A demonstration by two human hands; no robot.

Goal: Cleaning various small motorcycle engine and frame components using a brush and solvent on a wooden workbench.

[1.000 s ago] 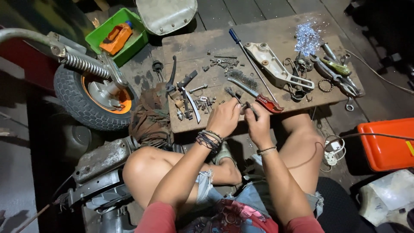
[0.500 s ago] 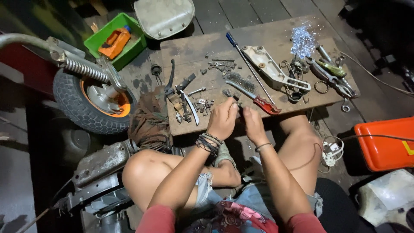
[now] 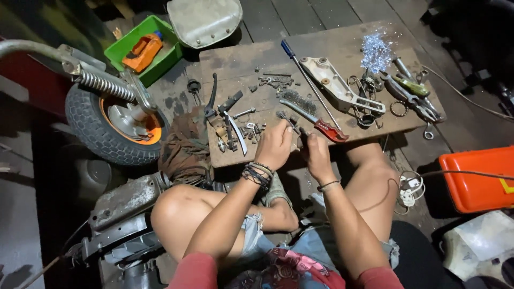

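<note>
Head view: my left hand [image 3: 274, 145] and right hand [image 3: 316, 152] pinch a small part [image 3: 301, 140] at frame centre; it could slip off the board [image 3: 241, 56].

- The small part pinched between left hand [image 3: 276, 145] and right hand [image 3: 317, 155] — too small and covered by fingers to identify.
- Tiny scattered hardware [image 3: 251, 128] just left of the left hand — indistinct.

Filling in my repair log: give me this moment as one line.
left hand: pinching small dark part | right hand: on same part | setting: wooden board strewn with bolts, wire brush nearby | wheel at left
</note>
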